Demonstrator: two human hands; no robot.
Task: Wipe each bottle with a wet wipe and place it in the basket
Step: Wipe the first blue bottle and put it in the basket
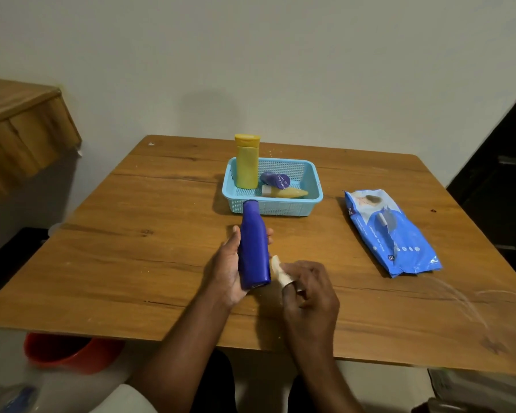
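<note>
Blue bottle point(253, 251) in my left hand point(227, 269), held above the wooden table point(131, 248) with its cap end pointing far toward the basket point(273, 204). My left fingers wrap it from below, thumb on the left side, fingertips point(269, 234) showing past the right edge. My right hand point(309, 293) is just right of the bottle's near end, fingers curled and pinching a small bunched wet wipe point(279, 271); wipe sits just beside the bottle, can't tell if it touches. Light-blue basket sits far of my hands, mid-table. Inside it: a tall yellow bottle point(247, 165) upright at the far left corner, a purple bottle point(275, 179) lying tilted in the middle, a yellow tube point(285, 192) lying flat along the near wall. Blue wipes pack point(392, 234) lies flat on the right side of the table, well apart from the basket. Red tub point(69, 351) under the table's near left edge, blurred.
</note>
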